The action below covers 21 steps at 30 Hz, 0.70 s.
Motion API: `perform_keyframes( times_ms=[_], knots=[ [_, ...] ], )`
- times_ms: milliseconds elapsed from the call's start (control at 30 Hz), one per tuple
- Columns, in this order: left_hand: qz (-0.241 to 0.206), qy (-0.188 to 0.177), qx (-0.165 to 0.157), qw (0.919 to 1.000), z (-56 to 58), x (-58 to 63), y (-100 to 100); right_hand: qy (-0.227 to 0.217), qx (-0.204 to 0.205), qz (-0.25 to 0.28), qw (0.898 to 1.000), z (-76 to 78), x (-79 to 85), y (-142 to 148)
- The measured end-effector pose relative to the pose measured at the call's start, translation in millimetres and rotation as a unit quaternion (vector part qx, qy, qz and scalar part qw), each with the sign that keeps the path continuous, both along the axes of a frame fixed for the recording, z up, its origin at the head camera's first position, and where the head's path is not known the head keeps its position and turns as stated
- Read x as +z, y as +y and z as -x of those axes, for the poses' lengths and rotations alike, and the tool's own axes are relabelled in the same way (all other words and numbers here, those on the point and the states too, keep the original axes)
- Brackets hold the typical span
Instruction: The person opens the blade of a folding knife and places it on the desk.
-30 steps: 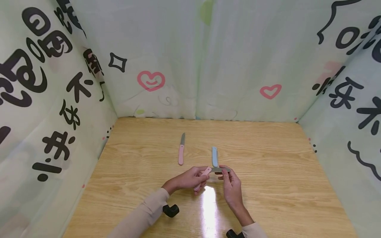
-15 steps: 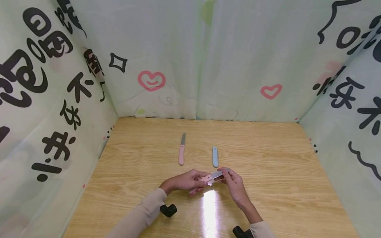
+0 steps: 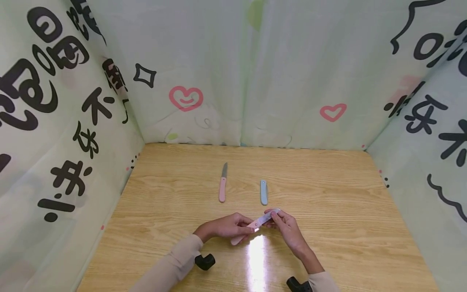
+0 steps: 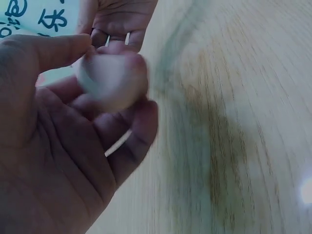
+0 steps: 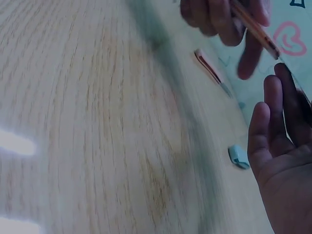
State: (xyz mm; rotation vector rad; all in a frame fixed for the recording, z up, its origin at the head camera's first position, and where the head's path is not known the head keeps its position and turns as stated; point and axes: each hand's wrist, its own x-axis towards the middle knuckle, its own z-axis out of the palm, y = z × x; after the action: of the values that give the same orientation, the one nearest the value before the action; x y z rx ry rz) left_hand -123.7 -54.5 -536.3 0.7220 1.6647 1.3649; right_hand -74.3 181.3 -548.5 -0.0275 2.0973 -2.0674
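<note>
- Pink, smooth-looking handle with a bright metal blade: folding knife (image 3: 256, 224), held above the table (image 3: 328, 194) between both hands, handle and blade nearly in one straight line.
- Left hand (image 3: 228, 226) grips the handle, thumb along it; right hand (image 3: 288, 229) pinches the blade near its tip.
- Left wrist view is blurred; the pale rounded shape there is probably the butt of the handle.
- Tabletop: wood grain, glossy, one strong streak of glare below the hands.
- Beyond the hands, a second pink knife (image 3: 222, 183) lies unfolded, slim blade pointing away; to its right, a light-blue folded knife (image 3: 264, 192), rounded slab.
- Pale cloth walls (image 3: 292, 81), softly creased, with black lettering and pink hearts.
- Against one second ago: blade then stood at a clear angle to the handle, now roughly aligned; both knives on the wood unmoved.
</note>
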Motion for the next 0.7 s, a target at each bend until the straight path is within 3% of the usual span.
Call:
perform_keyframes(
  times_ms=[233, 433, 700],
  knots=[
    [0.051, 0.078, 0.016, 0.9956, 0.2, 1.7, -5.8, 0.017, -0.046, -0.019, 0.999, 0.3, -3.2, -0.5],
    [0.040, 0.076, 0.028, 0.9959, 0.8, -3.0, -6.9, 0.018, -0.063, 0.008, 0.998, 2.7, -4.0, -1.1],
    [0.045, 0.099, 0.093, 0.9897, 4.0, -4.5, -9.5, 0.000, -0.068, 0.038, 0.997, 4.6, -3.9, 0.6]
  ],
)
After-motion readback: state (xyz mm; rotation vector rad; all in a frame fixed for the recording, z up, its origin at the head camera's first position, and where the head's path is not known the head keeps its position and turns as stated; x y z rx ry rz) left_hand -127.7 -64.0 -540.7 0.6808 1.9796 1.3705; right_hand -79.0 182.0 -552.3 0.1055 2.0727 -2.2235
